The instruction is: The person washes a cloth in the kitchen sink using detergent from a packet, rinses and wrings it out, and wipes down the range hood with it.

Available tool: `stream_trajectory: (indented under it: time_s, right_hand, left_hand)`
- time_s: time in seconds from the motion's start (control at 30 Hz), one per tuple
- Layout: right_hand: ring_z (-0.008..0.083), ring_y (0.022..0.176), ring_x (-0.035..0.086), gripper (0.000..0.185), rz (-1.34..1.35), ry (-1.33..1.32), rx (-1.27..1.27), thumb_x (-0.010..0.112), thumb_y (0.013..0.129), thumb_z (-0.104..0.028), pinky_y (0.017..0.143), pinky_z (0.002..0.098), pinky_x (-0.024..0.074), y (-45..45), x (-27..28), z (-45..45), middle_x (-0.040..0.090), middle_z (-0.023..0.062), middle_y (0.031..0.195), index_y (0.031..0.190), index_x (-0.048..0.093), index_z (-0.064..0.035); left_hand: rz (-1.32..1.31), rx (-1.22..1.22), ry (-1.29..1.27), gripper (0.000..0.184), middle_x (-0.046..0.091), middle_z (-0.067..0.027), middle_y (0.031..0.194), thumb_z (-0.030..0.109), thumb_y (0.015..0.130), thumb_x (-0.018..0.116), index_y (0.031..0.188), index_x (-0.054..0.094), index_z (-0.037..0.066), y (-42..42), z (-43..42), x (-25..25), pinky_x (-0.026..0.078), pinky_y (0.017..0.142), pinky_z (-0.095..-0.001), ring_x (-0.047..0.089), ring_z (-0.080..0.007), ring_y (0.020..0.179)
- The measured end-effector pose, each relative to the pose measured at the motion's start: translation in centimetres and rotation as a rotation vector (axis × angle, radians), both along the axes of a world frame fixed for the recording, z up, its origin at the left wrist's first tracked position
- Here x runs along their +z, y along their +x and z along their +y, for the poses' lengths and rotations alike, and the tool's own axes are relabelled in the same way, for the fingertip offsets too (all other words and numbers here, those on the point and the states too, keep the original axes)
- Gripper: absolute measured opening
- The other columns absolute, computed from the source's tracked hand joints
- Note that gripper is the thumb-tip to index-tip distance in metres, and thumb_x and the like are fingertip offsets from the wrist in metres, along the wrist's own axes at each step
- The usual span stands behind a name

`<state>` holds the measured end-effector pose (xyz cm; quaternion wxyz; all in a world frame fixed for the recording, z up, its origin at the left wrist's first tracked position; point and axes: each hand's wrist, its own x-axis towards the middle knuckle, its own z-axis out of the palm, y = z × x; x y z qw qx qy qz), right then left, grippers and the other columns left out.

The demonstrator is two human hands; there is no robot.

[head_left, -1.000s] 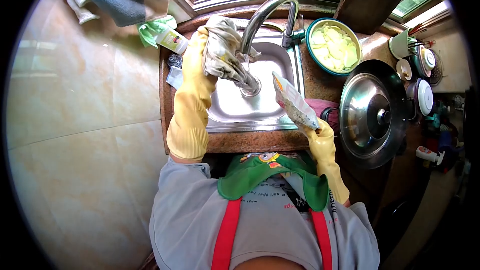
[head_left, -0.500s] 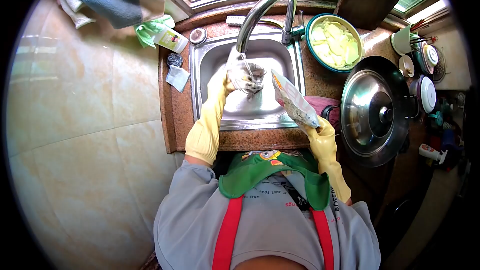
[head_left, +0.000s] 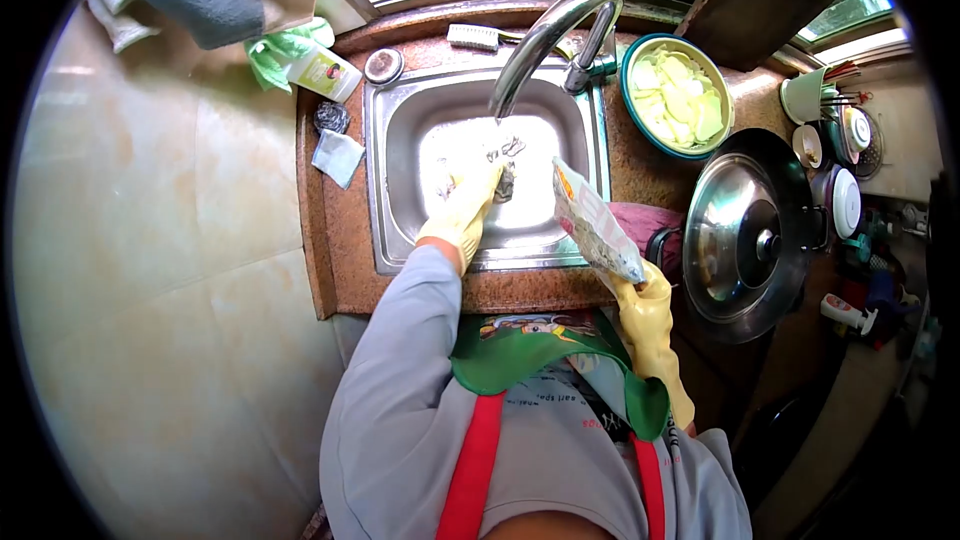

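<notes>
My left hand (head_left: 475,205), in a yellow rubber glove, reaches down into the steel sink (head_left: 382,190). Its fingertips are beside wet dark pieces (head_left: 505,182) on the basin floor; glare and blur hide whether the fingers grip any of them. My right hand (head_left: 643,290), also gloved, is closed on the lower end of a printed, partly see-through plastic bag (head_left: 597,220). The bag is tilted, its upper end over the right side of the sink. Above the basin curves a chrome faucet (head_left: 540,25).
Right of the sink stand a bowl of pale slices (head_left: 678,95) and a lidded wok (head_left: 745,230). A brush (head_left: 473,37) lies behind the sink. At left are a bottle (head_left: 325,74), a scouring pad (head_left: 331,118) and a pale cloth (head_left: 339,157).
My left hand has moved from under the faucet's running water down toward the basin floor. Dark pieces it held now lie in the sink. My right hand keeps holding the bag.
</notes>
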<state>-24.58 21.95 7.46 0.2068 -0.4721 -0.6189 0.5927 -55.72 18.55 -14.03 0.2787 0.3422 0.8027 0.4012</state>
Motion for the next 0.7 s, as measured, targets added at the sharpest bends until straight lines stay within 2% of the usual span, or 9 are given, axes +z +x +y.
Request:
stream_trajectory:
  time_s: [0.17, 0.2, 0.27, 0.3, 0.33, 0.43, 0.47, 0.6, 0.7]
  right_hand:
    - [0.0189, 0.103, 0.067, 0.031, -0.090, 0.002, -0.031, 0.069, 0.094, -0.003, 0.090, 0.0293, 0.0514, 0.4, -0.1, -0.9, 0.072, 0.0136, 0.111, 0.124, 0.069, 0.0016]
    - [0.0189, 0.103, 0.067, 0.031, -0.089, -0.003, -0.030, 0.069, 0.094, -0.003, 0.090, 0.0293, 0.0514, 0.6, -0.5, -0.8, 0.072, 0.0136, 0.111, 0.124, 0.069, 0.0016]
    - [0.0190, 0.104, 0.067, 0.031, -0.103, 0.031, -0.005, 0.070, 0.092, -0.004, 0.089, 0.0298, 0.0514, 0.4, -1.2, -0.8, 0.072, 0.0140, 0.111, 0.123, 0.070, 0.0014]
    - [0.0181, 0.102, 0.067, 0.031, -0.100, -0.047, -0.008, 0.071, 0.091, -0.003, 0.089, 0.0298, 0.0511, 0.1, -0.6, -0.5, 0.072, 0.0138, 0.112, 0.122, 0.070, 0.0019]
    - [0.0181, 0.102, 0.067, 0.031, -0.098, -0.050, 0.001, 0.071, 0.091, -0.003, 0.089, 0.0298, 0.0511, 0.2, -1.0, -0.7, 0.072, 0.0138, 0.112, 0.122, 0.070, 0.0019]
    - [0.0164, 0.096, 0.065, 0.031, -0.037, -0.019, -0.025, 0.070, 0.091, -0.001, 0.085, 0.0294, 0.0507, -0.1, -1.9, -0.6, 0.071, 0.0123, 0.109, 0.122, 0.070, 0.0017]
    - [0.0164, 0.096, 0.065, 0.031, -0.037, -0.018, -0.026, 0.070, 0.091, -0.001, 0.085, 0.0294, 0.0507, -0.1, -2.0, -0.5, 0.071, 0.0123, 0.109, 0.122, 0.070, 0.0017]
    - [0.0140, 0.092, 0.063, 0.032, -0.077, 0.011, -0.009, 0.069, 0.091, -0.001, 0.081, 0.0292, 0.0507, 0.1, -2.6, -0.4, 0.071, 0.0106, 0.107, 0.123, 0.070, 0.0014]
    - [0.0139, 0.089, 0.062, 0.031, -0.107, -0.012, -0.009, 0.068, 0.091, -0.001, 0.079, 0.0295, 0.0506, 0.0, -1.7, -0.1, 0.071, 0.0101, 0.105, 0.123, 0.070, 0.0011]
  left_hand:
    - [-0.697, 0.255, 0.229, 0.024, 0.072, -0.0116, 0.095, 0.018, 0.097, 0.061, 0.113, 0.068, 0.002, -1.4, 4.5, 4.2, 0.053, 0.075, -0.0326, 0.069, -0.0195, 0.086]
    - [-0.798, 0.295, 0.263, 0.022, 0.072, -0.0110, 0.094, 0.016, 0.097, 0.060, 0.112, 0.069, 0.002, -2.1, 5.9, 4.9, 0.054, 0.072, -0.0318, 0.069, -0.0189, 0.083]
    - [-0.818, 0.283, 0.266, 0.019, 0.071, -0.0100, 0.091, 0.012, 0.098, 0.059, 0.109, 0.069, 0.002, -3.7, 7.5, 4.9, 0.055, 0.066, -0.0302, 0.070, -0.0175, 0.077]
    - [-0.597, 0.137, 0.270, 0.017, 0.069, -0.0058, 0.089, 0.002, 0.095, 0.058, 0.110, 0.067, 0.002, -4.5, 7.5, 4.0, 0.051, 0.060, -0.0241, 0.065, -0.0117, 0.072]
    - [-0.682, 0.286, 0.204, 0.015, 0.066, -0.0044, 0.086, 0.000, 0.091, 0.062, 0.105, 0.068, 0.002, -3.9, 7.2, 6.0, 0.051, 0.062, -0.0271, 0.062, -0.0136, 0.069]
    - [-0.486, 0.244, 0.205, 0.022, 0.069, -0.0081, 0.090, -0.004, 0.085, 0.067, 0.106, 0.071, 0.002, -0.9, 2.7, 12.0, 0.054, 0.072, -0.0314, 0.067, -0.0184, 0.080]
    - [-0.442, 0.213, 0.212, 0.023, 0.069, -0.0084, 0.092, -0.004, 0.085, 0.067, 0.108, 0.070, 0.002, -0.1, 1.3, 11.8, 0.054, 0.073, -0.0312, 0.067, -0.0184, 0.081]
    - [-0.081, -0.009, 0.225, 0.027, 0.068, -0.0095, 0.100, -0.004, 0.088, 0.066, 0.115, 0.067, 0.001, 0.4, -1.7, 4.0, 0.054, 0.078, -0.0305, 0.066, -0.0185, 0.088]
    - [0.414, -0.227, 0.179, 0.031, 0.067, -0.0103, 0.105, -0.004, 0.089, 0.065, 0.120, 0.064, 0.001, -1.1, -2.3, 0.3, 0.055, 0.081, -0.0299, 0.065, -0.0186, 0.093]
